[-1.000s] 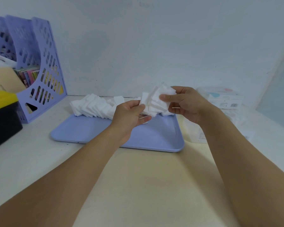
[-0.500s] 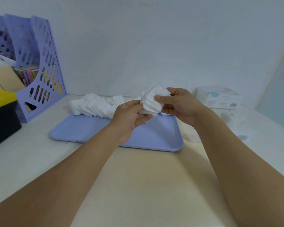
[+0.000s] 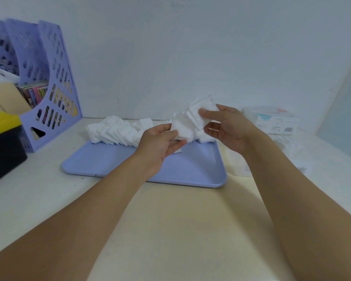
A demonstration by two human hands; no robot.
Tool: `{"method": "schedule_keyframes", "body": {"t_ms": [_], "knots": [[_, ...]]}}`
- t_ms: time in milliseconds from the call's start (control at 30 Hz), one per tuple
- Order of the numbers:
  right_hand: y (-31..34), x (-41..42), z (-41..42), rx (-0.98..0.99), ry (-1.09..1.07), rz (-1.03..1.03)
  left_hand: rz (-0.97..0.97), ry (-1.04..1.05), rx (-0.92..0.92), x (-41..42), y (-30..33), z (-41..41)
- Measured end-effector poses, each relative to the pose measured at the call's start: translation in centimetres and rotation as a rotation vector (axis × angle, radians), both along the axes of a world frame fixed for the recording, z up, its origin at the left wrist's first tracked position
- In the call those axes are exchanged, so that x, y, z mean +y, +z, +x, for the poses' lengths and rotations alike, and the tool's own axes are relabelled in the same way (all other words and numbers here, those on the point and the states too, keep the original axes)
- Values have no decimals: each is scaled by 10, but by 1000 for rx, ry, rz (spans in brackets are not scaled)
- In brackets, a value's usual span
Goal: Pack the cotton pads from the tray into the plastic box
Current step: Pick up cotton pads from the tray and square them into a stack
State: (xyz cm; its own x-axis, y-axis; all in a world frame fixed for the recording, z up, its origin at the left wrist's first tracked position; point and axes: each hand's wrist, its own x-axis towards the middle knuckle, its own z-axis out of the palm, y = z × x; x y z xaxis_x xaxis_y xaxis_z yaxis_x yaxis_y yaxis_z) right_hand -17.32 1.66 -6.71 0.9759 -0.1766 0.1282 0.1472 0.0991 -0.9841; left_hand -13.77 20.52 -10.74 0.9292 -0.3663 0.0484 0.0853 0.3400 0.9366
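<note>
A fanned stack of white square cotton pads (image 3: 193, 120) is held in the air above the far side of the light blue tray (image 3: 118, 165). My left hand (image 3: 160, 142) pinches its lower left end. My right hand (image 3: 229, 128) grips its upper right end, thumb on top. A row of several more cotton pads (image 3: 116, 132) lies along the tray's far left edge. To the right of the tray stands a clear plastic box (image 3: 243, 165), mostly hidden behind my right forearm; its contents cannot be made out.
A purple perforated file holder (image 3: 49, 86) with books stands at the back left. A black and yellow case (image 3: 2, 142) sits at the left edge. A white printed package (image 3: 272, 120) lies at the back right by the wall.
Both hands have lifted the stack of pads slightly higher and fanned it out; my right hand moved up and right along it.
</note>
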Motion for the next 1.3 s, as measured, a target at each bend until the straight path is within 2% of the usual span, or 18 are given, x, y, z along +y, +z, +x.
{"method": "schedule_keyframes", "body": {"t_ms": [100,167,267,400,600,833,1133,1300], "knots": [[6,-3,-5,-9,74,-54,14,14,-25,-1,0,0],[5,2,-9,31,147,-167,34,0,-44,-1,1,-2],[0,9,-8,50,107,-286,33,-31,-53,-1,2,-4],[-2,10,-5,24,3,-225,24,-14,-46,0,3,-4],[-4,14,-5,33,-12,-186,-29,-17,14,-1,5,-4],[-5,11,-3,9,-19,-132,-49,-36,1,0,3,-3],[0,2,-5,-22,2,-133,23,58,-45,-2,0,-1],[8,-5,-8,-44,50,-213,107,71,-75,-3,0,-2]]}}
